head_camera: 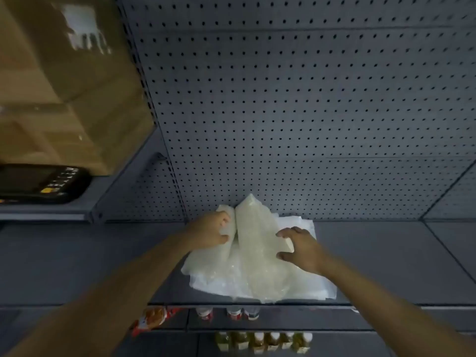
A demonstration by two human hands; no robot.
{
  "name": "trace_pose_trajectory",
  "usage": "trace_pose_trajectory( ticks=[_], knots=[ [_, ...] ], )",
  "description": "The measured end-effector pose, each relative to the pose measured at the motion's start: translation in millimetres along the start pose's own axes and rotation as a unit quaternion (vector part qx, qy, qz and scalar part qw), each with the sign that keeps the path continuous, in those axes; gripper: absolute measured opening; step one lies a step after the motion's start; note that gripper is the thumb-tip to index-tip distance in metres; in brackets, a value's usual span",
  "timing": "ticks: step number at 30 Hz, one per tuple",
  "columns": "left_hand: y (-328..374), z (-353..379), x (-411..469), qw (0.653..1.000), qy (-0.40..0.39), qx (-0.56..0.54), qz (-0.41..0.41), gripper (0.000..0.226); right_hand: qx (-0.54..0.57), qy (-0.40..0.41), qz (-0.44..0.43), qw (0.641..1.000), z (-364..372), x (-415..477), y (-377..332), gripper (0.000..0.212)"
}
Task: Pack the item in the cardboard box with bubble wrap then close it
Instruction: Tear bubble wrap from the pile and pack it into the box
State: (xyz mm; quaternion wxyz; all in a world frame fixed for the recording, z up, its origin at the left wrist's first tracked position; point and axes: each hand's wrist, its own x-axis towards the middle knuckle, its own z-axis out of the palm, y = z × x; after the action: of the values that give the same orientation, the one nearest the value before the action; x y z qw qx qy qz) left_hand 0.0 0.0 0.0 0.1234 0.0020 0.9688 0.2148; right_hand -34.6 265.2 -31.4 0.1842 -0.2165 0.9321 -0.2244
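On the grey shelf (pixel 103 266), a fold of bubble wrap (pixel 253 256) is gripped by the left hand (pixel 210 231); the right hand (pixel 300 247) is spread wide on its right side.

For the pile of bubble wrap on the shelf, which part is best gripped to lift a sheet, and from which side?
Probably the raised fold of the bubble wrap, pinched from both sides: the left hand already clutches its left flank and the right hand rests on the right. The ridge stands up, while the flat edges lie flush on the shelf.

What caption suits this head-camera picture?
Both hands, left hand and right hand, gather bubble wrap on a grey shelf.
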Motion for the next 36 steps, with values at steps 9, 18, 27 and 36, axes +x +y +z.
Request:
trace_pose_trajectory(
  ticks=[9,18,27,36],
  knots=[
    [-25.6,14.1,46.3,0.99,-0.006,-0.089,-0.108,0.042,0.087,0.018,0.087,0.992,-1.7,42.8,45.2,0.057],
    [-60.9,16.3,76.5,0.956,-0.053,-0.193,-0.216,0.015,0.232,0.001,0.183,0.955,-4.1,61.6,66.7,0.056],
    [-110.8,54.4,60.4,0.815,-0.117,-0.411,-0.391,0.02,0.338,-0.023,0.366,0.867,5.1,61.4,118.4,0.054],
    [-108.1,69.7,68.0,0.745,-0.16,-0.547,-0.347,0.038,0.376,-0.099,0.382,0.838,17.4,58.4,128.6,0.064]
  ],
)
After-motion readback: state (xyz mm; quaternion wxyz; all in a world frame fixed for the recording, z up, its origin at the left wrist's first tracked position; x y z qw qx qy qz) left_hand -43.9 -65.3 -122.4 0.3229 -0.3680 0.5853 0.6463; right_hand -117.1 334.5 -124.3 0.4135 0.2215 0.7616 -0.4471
